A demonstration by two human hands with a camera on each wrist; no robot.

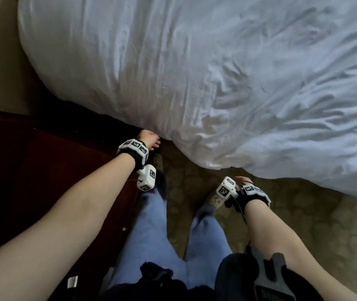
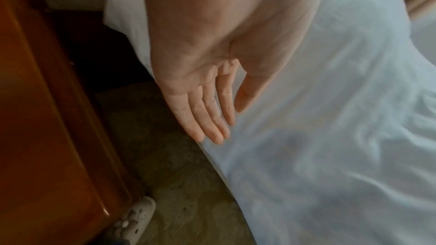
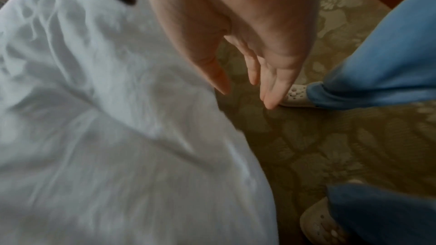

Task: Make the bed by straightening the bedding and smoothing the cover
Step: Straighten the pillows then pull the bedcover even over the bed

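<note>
The white cover (image 1: 195,72) lies rumpled across the bed, its creases thickest toward the far right, and its near edge hangs in a bulge over the patterned carpet (image 1: 303,224) just in front of the person's feet. The left hand (image 1: 149,139) is at that hanging edge, beside the dark wooden furniture (image 1: 42,181) that stands left of the cover; in the left wrist view the left hand (image 2: 212,90) is released, fingers (image 2: 200,115) straight and together, their tips at or touching the cover's border (image 2: 306,137), though contact cannot be confirmed. The right hand (image 1: 243,181) hangs just short of the cover's edge, over the carpet; in the right wrist view it (image 3: 247,53) is also released, fingers loosely extended and holding nothing, the cover (image 3: 106,118) lying just beside its thumb. The cover's edge thus runs crosswise in front of both hands, rising away from the person, and the left hand is the nearer to it; a grasp of the hem for straightening would likely begin there. The head of the bed, any pillows and the far side of the cover are cut off, and both wrist views are blurred.
</note>
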